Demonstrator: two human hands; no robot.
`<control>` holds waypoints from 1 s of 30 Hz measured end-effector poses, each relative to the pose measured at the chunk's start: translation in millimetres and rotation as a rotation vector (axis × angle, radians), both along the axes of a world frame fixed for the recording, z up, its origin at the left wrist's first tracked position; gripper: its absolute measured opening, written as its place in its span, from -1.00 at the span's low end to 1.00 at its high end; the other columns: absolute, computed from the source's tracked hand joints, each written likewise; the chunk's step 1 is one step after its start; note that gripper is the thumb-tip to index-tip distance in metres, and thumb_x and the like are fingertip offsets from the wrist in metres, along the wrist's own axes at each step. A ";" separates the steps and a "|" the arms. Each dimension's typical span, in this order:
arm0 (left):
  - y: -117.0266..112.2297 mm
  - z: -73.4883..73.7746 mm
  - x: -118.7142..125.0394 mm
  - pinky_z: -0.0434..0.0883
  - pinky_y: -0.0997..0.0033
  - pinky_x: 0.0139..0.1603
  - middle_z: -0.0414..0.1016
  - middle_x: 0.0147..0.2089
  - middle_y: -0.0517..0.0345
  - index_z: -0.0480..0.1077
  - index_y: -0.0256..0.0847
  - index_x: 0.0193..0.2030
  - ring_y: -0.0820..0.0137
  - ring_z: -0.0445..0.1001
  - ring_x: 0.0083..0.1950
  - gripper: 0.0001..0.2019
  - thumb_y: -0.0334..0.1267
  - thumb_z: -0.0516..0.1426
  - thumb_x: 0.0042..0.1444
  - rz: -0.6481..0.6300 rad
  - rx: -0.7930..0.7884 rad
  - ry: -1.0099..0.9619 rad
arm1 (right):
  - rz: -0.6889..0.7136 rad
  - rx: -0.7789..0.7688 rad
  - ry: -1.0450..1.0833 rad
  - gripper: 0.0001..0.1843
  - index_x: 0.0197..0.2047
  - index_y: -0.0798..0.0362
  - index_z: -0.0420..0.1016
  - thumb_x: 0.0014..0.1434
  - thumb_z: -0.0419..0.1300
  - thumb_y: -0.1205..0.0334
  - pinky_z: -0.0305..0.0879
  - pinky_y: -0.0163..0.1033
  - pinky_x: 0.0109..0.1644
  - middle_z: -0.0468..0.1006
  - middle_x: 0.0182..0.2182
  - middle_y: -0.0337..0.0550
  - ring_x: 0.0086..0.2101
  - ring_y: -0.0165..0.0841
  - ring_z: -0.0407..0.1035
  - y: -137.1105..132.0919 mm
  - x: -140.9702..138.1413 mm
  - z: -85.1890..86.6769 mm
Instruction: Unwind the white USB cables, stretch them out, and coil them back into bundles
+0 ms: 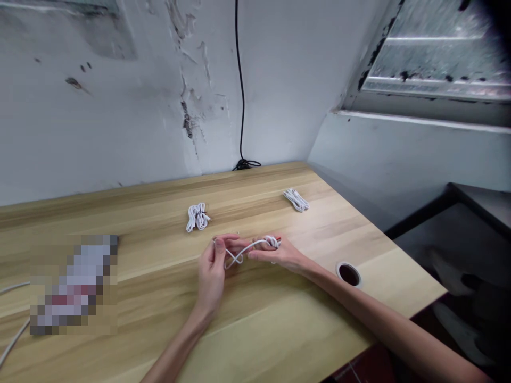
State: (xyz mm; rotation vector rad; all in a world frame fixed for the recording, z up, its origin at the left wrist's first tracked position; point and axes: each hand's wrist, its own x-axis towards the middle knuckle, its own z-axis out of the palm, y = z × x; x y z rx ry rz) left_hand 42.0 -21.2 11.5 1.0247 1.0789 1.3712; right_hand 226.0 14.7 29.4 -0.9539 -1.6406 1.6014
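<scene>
My left hand (211, 274) pinches a thin white cable (243, 251) between thumb and fingers, near the middle of the wooden desk (279, 234). My right hand (275, 252) holds the other part of that cable, with several turns gathered around its fingers. Between my hands the cable crosses itself in a figure-eight loop. Beyond my hands lie a bound coil of white cable (197, 217) and a second white cable bundle (296, 200). Neither hand touches these bundles.
A pixelated patch (74, 284) covers part of the desk at left, with loose white cable (14, 319) beside it. A round grommet hole (349, 274) sits near the right edge. A black cable (241, 90) runs down the wall to a small coil (245, 165).
</scene>
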 end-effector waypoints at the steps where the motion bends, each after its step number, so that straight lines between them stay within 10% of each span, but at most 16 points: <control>1: 1.0 -1.8 0.1 0.52 0.36 -0.27 0.60 -0.23 -0.02 0.41 -0.24 -0.06 0.27 0.61 -0.27 -0.57 0.12 0.04 0.28 0.003 -0.006 -0.020 | 0.007 0.006 0.032 -0.58 -0.54 0.05 0.29 0.06 0.37 -0.02 -0.09 -0.27 -0.39 0.10 -0.57 -0.38 -0.49 -0.47 0.00 -0.2 -0.1 1.1; 8: -6.4 2.0 4.4 0.52 0.31 -0.35 0.61 -0.26 -0.03 0.42 -0.25 -0.14 0.26 0.61 -0.39 -0.57 0.13 0.06 0.26 -0.086 -0.035 0.067 | 0.025 -0.141 0.447 -0.57 -0.24 0.07 0.55 0.24 0.18 -0.16 0.24 -0.22 -0.14 0.50 -0.26 -0.11 -0.23 -0.31 0.36 6.0 -1.2 -13.1; 15: -17.5 14.2 7.1 0.47 0.33 -0.35 0.49 -0.61 0.16 0.38 -0.23 -0.23 0.28 0.55 -0.49 -0.61 0.09 0.01 0.32 -0.117 0.040 0.141 | 0.000 -0.451 0.727 -0.56 -0.47 0.01 0.15 0.28 0.21 -0.04 0.19 -0.34 -0.41 0.08 -0.66 -0.45 -0.64 -0.53 -0.02 10.3 2.7 -14.9; 24: 3.1 16.5 -8.6 0.31 0.46 -0.56 0.27 -0.71 0.32 0.20 -0.16 -0.47 0.46 0.28 -0.70 -0.61 0.01 0.04 0.33 0.092 0.037 -0.306 | -0.036 -0.324 0.322 -0.53 -0.43 -0.02 0.12 0.10 0.38 0.04 -0.22 -0.32 -0.62 -0.04 -0.66 -0.51 -0.66 -0.56 -0.23 12.1 2.8 -11.8; 30: 19.9 19.1 -33.2 0.08 0.54 -0.71 0.05 -0.80 0.36 0.03 -0.16 -0.55 0.56 0.01 -0.80 -0.55 -0.24 -0.19 0.44 -0.181 -0.208 -0.792 | -0.119 0.003 -0.026 -0.51 -0.49 0.02 0.16 0.19 0.24 -0.14 -0.03 -0.32 -0.52 0.13 -0.64 -0.42 -0.61 -0.51 0.03 7.6 -0.8 -17.1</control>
